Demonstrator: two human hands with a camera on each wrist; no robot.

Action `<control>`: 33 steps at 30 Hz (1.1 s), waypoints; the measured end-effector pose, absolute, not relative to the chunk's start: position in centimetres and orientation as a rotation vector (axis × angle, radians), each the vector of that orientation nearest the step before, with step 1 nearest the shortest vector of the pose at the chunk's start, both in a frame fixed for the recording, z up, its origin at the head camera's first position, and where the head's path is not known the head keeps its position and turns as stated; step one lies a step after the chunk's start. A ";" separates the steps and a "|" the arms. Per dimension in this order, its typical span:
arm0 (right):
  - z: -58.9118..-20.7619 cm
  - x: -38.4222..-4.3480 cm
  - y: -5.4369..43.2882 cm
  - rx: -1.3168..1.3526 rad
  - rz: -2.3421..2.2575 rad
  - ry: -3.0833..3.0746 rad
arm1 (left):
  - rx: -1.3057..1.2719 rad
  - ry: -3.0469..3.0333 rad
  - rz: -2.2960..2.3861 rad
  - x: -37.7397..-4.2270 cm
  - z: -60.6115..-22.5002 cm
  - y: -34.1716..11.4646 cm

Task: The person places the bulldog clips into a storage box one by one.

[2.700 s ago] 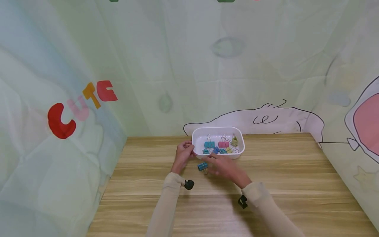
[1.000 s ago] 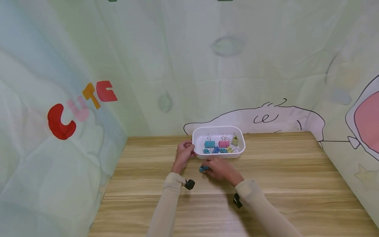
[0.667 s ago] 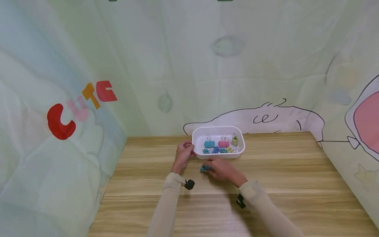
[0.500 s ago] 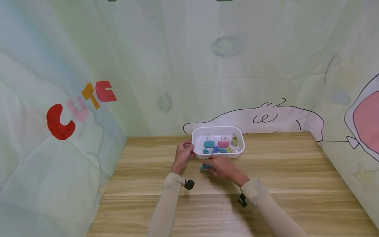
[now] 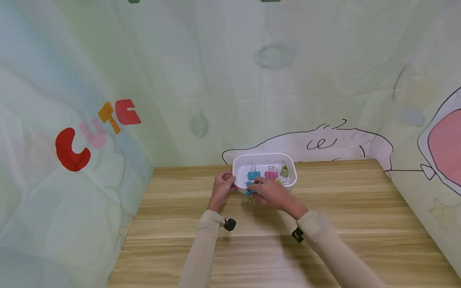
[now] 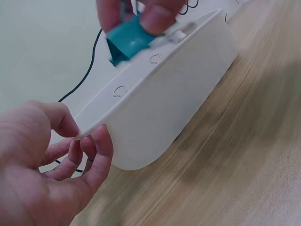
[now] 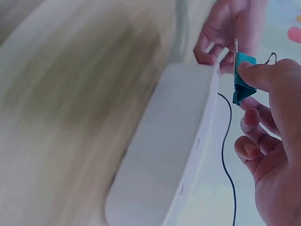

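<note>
My right hand pinches a teal binder clip between thumb and fingers, above the near rim of a white plastic box. In the right wrist view the same binder clip has its wire handles spread to either side. With thumb and fingers, my left hand grips the rim at the box's left end. Inside the box lie a teal binder clip, a pink one and an olive-green one. Other clips nearer the front are partly hidden behind my right hand.
The box stands near the back edge of a wood-grain table. Behind it hangs a pale printed cloth with red and orange letters on the left and a balloon drawing at right.
The right hand has taken hold of the teal binder clip on the table and lifted it up and forward to the box's near rim. The left hand keeps its grip.
</note>
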State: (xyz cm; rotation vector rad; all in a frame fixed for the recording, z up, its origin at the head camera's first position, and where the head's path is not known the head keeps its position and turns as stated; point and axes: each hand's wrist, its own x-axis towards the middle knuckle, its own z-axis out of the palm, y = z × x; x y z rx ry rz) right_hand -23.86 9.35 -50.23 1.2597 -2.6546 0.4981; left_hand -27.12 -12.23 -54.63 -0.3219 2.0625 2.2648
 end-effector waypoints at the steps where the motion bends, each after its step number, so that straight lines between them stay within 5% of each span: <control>1: -50.0 -24.0 9.4 1.248 0.507 -2.656 | -0.322 2.066 2.260 -27.1 -54.6 -12.3; 15: -45.5 -26.7 10.9 1.080 0.550 -2.693 | -0.370 2.069 2.231 -27.2 -54.6 -12.3; 33: -44.6 -28.1 12.8 0.971 0.640 -2.738 | -0.381 2.090 2.198 -27.1 -54.3 -12.3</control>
